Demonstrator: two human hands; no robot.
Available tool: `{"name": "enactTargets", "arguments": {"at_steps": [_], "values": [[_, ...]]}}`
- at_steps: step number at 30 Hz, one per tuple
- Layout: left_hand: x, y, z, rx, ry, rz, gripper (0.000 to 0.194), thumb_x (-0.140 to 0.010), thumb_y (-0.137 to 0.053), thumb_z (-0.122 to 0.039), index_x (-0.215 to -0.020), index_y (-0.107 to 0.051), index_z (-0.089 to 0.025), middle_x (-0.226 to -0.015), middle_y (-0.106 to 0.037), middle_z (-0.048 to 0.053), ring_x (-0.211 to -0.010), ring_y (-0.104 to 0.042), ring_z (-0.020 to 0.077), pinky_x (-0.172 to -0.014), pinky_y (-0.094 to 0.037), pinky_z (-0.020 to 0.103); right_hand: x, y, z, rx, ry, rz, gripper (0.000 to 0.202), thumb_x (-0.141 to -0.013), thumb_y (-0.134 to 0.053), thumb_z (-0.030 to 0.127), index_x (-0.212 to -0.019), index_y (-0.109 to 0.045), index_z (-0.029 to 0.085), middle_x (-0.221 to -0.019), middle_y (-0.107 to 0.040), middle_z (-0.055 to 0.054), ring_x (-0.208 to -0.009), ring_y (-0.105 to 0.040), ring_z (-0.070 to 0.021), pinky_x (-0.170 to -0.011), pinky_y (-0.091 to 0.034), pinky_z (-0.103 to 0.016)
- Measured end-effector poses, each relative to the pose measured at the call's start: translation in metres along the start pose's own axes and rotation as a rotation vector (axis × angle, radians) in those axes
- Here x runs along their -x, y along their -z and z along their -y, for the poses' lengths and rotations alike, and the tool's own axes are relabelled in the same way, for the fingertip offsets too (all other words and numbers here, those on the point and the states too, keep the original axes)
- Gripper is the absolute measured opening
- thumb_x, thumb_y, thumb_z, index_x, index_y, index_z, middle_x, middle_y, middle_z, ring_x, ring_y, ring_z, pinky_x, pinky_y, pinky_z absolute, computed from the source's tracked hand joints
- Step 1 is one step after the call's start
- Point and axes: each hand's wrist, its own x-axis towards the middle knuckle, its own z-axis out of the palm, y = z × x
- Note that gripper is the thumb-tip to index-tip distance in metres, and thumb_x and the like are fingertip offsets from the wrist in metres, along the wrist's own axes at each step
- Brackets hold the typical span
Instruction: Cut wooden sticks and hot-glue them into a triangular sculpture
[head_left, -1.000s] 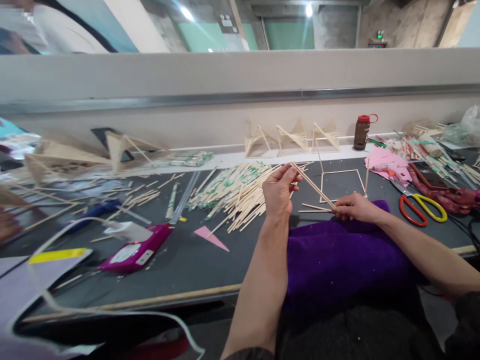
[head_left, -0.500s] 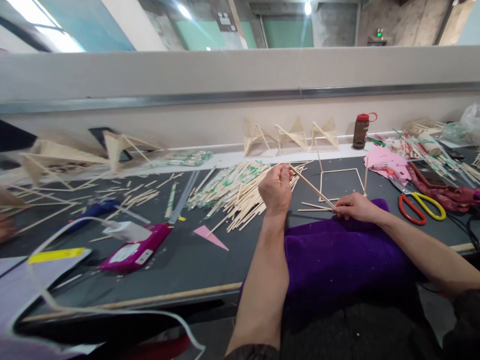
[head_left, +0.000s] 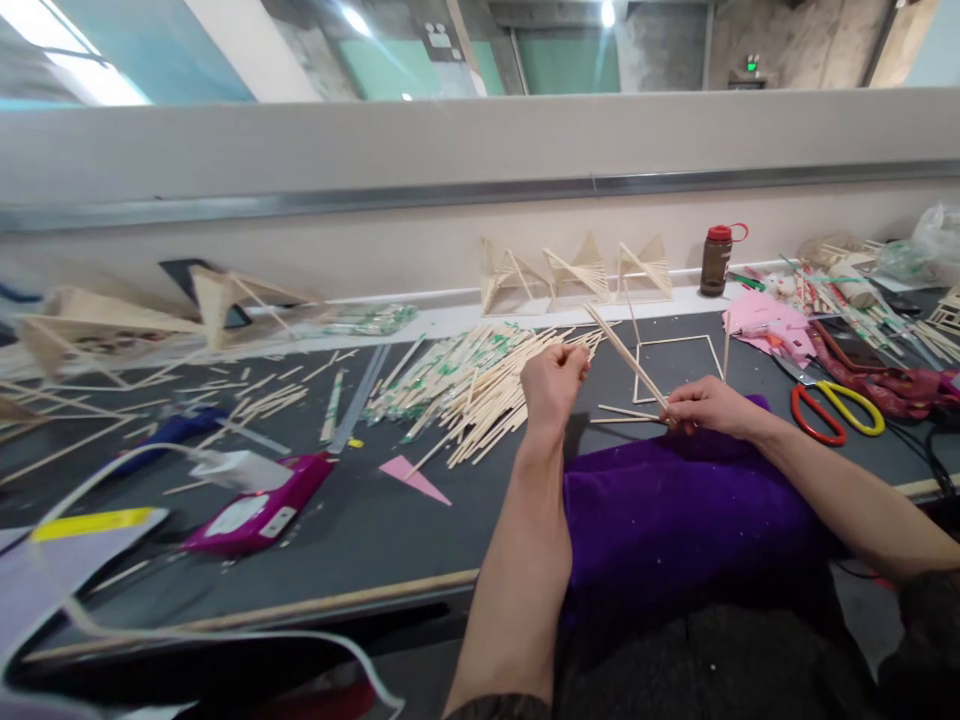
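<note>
The right hand (head_left: 709, 405) pinches the lower end of a slanted wooden stick (head_left: 624, 354) above the desk (head_left: 375, 520). The left hand (head_left: 551, 385) is closed in a fist beside the stick pile (head_left: 465, 385); what it grips cannot be told.

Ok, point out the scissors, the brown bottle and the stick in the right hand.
scissors (head_left: 840, 412), head view, red and yellow handles.
brown bottle (head_left: 715, 265), head view, body.
stick (head_left: 626, 355), head view, mid-length.
right hand (head_left: 709, 405), head view, back.
</note>
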Motion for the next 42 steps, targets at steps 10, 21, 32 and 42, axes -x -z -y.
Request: {"name": "enactTargets", "arguments": {"at_steps": [10,21,32,42], "values": [[0.016,-0.005,-0.009,-0.121,0.033,0.386,0.027,-0.069,-0.076,-0.047,-0.071,-0.076,-0.02,-0.071,-0.072,0.004,-0.059,-0.058,0.0152,-0.053,-0.039,0.027,-0.003,0.003,-0.001,-0.109,0.037,-0.077,0.028,-0.07,-0.078,0.042,-0.075,-0.075,0.015,-0.063,-0.067,0.001,-0.052,-0.053,-0.0078,-0.052,-0.04,-0.023],[0.038,-0.028,-0.021,0.433,0.135,0.441,0.046,-0.048,-0.09,-0.047,-0.078,-0.08,-0.013,-0.071,-0.07,0.005,-0.061,-0.057,0.0123,-0.047,-0.037,0.021,-0.003,0.003,-0.002,0.028,0.099,-0.045,0.031,-0.075,-0.074,0.047,-0.077,-0.074,0.016,-0.067,-0.067,0.001,-0.054,-0.054,-0.0091,-0.054,-0.042,-0.024],[0.036,-0.029,-0.022,0.444,0.15,0.213,0.037,-0.053,-0.084,-0.045,-0.073,-0.077,-0.015,-0.063,-0.07,0.004,-0.06,-0.065,0.0146,-0.048,-0.042,0.02,-0.003,0.002,0.002,-0.016,0.043,-0.118,0.025,-0.082,-0.068,0.039,-0.075,-0.073,0.015,-0.07,-0.071,-0.002,-0.052,-0.057,-0.0084,-0.049,-0.037,-0.021],[0.024,-0.022,-0.02,0.502,0.329,0.168,0.027,-0.06,-0.078,-0.033,-0.08,-0.075,-0.015,-0.071,-0.073,0.003,-0.059,-0.069,0.0124,-0.044,-0.043,0.016,-0.002,0.001,0.005,-0.168,0.002,-0.148,0.031,-0.082,-0.07,0.045,-0.078,-0.075,0.015,-0.067,-0.07,-0.001,-0.05,-0.057,-0.0074,-0.043,-0.028,-0.02]]}}
